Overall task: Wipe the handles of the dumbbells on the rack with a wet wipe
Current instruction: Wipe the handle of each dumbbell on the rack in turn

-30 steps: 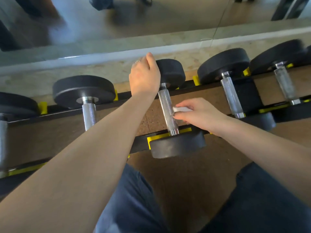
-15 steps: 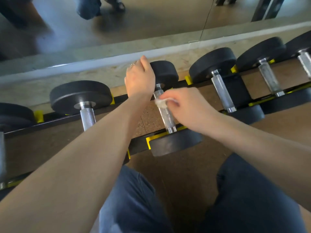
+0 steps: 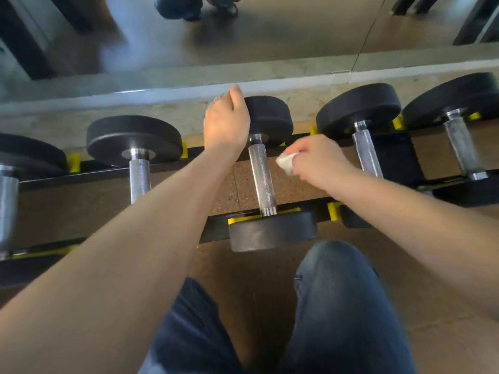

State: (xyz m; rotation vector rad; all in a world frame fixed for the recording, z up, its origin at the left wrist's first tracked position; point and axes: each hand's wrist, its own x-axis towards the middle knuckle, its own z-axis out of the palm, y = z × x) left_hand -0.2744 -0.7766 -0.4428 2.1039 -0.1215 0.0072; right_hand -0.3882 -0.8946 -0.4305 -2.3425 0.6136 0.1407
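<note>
A row of black dumbbells with knurled steel handles lies across a black and yellow rack (image 3: 333,211). My left hand (image 3: 226,122) grips the far head of the middle dumbbell (image 3: 270,117). Its handle (image 3: 261,174) is fully exposed. My right hand (image 3: 318,160) holds a crumpled white wet wipe (image 3: 286,162) just to the right of that handle, a small gap away from it. Further right lie another dumbbell handle (image 3: 366,149) and a third dumbbell handle (image 3: 460,147).
To the left lie a larger dumbbell (image 3: 135,141) and part of another dumbbell (image 3: 8,195). A mirror (image 3: 270,31) runs along the wall behind the rack. My knees in blue jeans (image 3: 334,306) are close to the rack's front rail, above brown flooring.
My right hand with the wipe has come off the middle handle and moved to the right of it. My left hand stays on the far head.
</note>
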